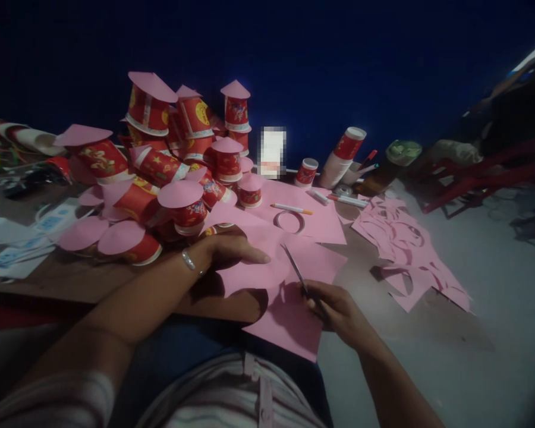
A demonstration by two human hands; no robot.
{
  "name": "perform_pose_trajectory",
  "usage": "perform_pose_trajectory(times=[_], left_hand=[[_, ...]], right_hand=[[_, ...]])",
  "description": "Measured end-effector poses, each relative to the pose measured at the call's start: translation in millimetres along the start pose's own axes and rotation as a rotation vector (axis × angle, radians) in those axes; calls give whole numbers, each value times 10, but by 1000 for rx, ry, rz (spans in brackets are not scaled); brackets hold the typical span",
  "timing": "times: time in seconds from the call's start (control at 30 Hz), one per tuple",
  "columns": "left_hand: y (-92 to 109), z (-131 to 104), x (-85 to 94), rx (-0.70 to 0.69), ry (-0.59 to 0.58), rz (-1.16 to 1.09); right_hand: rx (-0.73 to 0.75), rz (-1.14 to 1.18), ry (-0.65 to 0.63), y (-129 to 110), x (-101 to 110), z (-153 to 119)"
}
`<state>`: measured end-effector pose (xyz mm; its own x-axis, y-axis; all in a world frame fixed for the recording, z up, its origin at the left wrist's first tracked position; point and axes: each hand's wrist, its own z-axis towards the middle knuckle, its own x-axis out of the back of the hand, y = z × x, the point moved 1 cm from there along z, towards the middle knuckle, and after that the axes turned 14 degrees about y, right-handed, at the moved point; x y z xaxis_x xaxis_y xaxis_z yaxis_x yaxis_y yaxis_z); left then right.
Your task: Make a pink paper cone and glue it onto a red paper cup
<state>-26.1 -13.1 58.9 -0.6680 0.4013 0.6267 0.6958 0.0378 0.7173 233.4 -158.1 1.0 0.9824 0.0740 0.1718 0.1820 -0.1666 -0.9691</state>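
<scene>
My right hand (336, 312) grips a pair of scissors (296, 270), blades pointing up and left into a pink paper sheet (289, 315) that hangs over the table's near edge. My left hand (229, 249) holds a rounded part of that pink paper, fingers flat on top; a bracelet sits on the wrist. Just behind it rises a heap of red paper cups capped with pink paper discs (178, 160).
A pencil (292, 208) and a tape ring (289, 221) lie on more pink sheets behind. A stack of cups (341, 157), a single cup (307, 172) and pens stand at the back. Pink offcuts (405, 249) litter the floor to the right. Papers lie at left.
</scene>
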Motion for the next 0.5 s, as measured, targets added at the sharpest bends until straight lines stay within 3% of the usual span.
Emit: perform_pose_trajectory(times=[0.17,0.3,0.5], left_hand=[[-71,7,-61,-77,15,-103],[-114,19,-133,-11,-74,-280],[-158,20,-166,83,-132,-346]], right_hand=[[-15,0,6,-30,0,11],[-44,7,-19,-23,16,16],[-71,13,-52,8,25,5]])
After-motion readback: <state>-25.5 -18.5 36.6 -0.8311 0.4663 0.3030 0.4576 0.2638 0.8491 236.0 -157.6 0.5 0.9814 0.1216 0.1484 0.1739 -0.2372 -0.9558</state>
